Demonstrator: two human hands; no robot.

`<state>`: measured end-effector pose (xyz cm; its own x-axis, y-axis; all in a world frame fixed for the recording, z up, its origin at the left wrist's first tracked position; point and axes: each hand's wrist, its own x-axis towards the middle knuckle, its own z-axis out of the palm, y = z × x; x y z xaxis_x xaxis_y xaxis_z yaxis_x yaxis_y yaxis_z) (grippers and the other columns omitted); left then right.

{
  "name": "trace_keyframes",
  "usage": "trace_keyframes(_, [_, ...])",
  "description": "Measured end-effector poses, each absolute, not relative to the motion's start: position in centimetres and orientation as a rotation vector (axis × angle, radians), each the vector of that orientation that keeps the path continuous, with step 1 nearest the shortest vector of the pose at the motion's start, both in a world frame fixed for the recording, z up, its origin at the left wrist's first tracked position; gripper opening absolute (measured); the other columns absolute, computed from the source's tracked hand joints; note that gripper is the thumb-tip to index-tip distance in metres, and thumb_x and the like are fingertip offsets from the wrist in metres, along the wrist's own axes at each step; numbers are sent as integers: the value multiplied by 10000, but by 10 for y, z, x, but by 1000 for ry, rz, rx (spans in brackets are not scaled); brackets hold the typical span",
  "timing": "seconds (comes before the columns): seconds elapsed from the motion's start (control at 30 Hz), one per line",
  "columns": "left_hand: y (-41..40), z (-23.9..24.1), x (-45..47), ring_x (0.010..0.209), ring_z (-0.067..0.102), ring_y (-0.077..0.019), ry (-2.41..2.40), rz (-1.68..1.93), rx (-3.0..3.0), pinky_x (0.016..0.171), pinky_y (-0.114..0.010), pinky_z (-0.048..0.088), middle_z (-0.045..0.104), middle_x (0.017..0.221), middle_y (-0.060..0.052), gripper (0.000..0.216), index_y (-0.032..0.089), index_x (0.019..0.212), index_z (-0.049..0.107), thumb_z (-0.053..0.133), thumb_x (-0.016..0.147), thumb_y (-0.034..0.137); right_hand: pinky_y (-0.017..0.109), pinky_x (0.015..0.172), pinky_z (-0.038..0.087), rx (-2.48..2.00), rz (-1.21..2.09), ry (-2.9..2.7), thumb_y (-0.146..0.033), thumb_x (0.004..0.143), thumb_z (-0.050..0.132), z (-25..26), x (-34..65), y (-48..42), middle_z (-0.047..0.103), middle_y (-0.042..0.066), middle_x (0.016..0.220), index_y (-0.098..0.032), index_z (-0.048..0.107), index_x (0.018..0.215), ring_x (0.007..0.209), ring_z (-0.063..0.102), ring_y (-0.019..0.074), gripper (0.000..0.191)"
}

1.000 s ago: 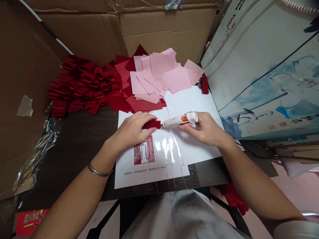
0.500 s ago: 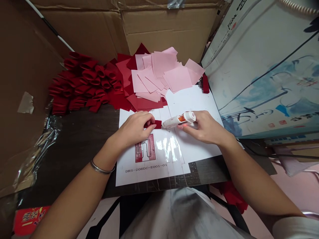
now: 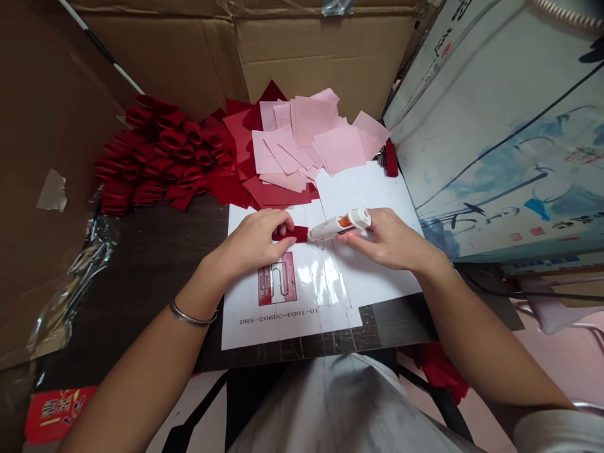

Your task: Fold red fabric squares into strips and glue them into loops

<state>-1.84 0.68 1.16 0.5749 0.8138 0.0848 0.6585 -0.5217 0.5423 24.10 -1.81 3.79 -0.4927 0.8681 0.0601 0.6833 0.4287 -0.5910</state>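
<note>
Thumb and fingers of my left hand [image 3: 257, 238] are closed on a small dark red fabric piece [image 3: 301, 234], keeping it against the white printed sheet [image 3: 245, 283]. My right hand [image 3: 399, 240] is wrapped round a white hot glue gun [image 3: 333, 228] with an orange part and a small red light. The gun's nozzle points left and meets, or nearly meets, the right end of the red piece; I cannot tell if they touch. Below my left hand, the sheet carries a red printed picture [image 3: 276, 279] and a code line, under glossy clear tape.
Behind my hands lie pink squares [image 3: 337, 148] and red squares [image 3: 238, 135]. A heap of folded red loops [image 3: 174, 145] sits at back left. A red strip [image 3: 391, 159] lies by metal clips at back right. Cardboard walls [image 3: 325, 47] and a painted white box [image 3: 495, 157] enclose the table.
The whole view has shifted slightly. Both hands keep their grips, and the glue gun's nozzle stays at the right end of the red fabric piece.
</note>
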Motion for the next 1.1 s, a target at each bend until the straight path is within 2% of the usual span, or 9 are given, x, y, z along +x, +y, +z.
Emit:
trace_keyframes(0.23, [7,12,-18,715,544,-168,1182,448,2373,657,-307,399,606,775,-17,98,174,795,577,604,823,264,293,601,333,-1338,734,-2375,-350,908,530,42,240,-20,606,-7,720,-199,607,812,618,468,136,194])
trace_keyframes(0.57, [7,11,-20,744,561,-173,1163,460,2400,678,-308,411,617,787,-17,79,178,794,616,604,822,251,287,592,323,-1343,682,-2363,-344,910,518,42,237,-23,575,-11,701,-207,524,754,607,454,132,207])
trace_keyframes(0.83, [7,10,-20,759,573,-178,1153,454,2416,679,-305,420,627,798,-26,92,176,803,629,593,832,255,293,616,320,-1298,518,-2395,-281,914,496,43,232,-24,582,10,766,-201,520,789,639,451,139,150])
trace_keyframes(1.1, [8,10,-20,766,571,-178,1144,462,2421,683,-306,418,630,792,-19,71,180,792,622,602,825,240,297,620,322,-1350,584,-2448,-306,907,525,53,229,-31,625,27,803,-195,547,805,674,498,156,153])
